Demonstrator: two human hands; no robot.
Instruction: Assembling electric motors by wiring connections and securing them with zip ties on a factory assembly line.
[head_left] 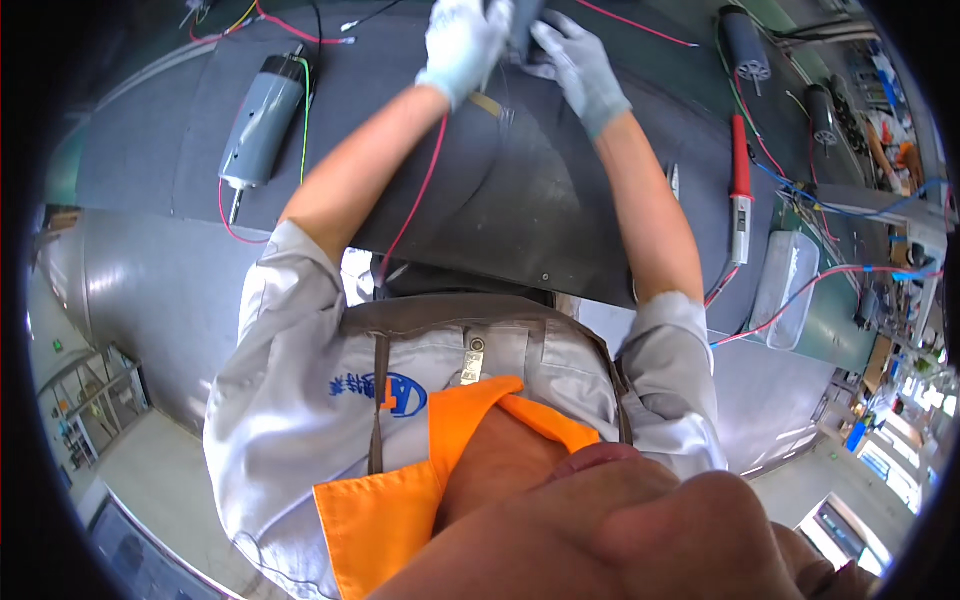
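Both of my hands wear white gloves and meet at the far edge of the picture. Between them is a grey body, apparently a motor (524,24), cut off by the frame. My left hand (463,45) is closed against its left side, with some fingertips out of view. From the right, my right hand (582,68) reaches to it with bent fingers, seemingly gripping its near end. A red wire (426,187) hangs below my left hand over the table's front edge. Beside that hand lies a small tan strip (486,104).
A grey motor (264,125) with red and green wires lies left on the dark table mat (560,210). At right are a red-handled tool (740,185) with a cable, tweezers (674,180), a clear tray (783,290), and two dark motors (745,45) farther back.
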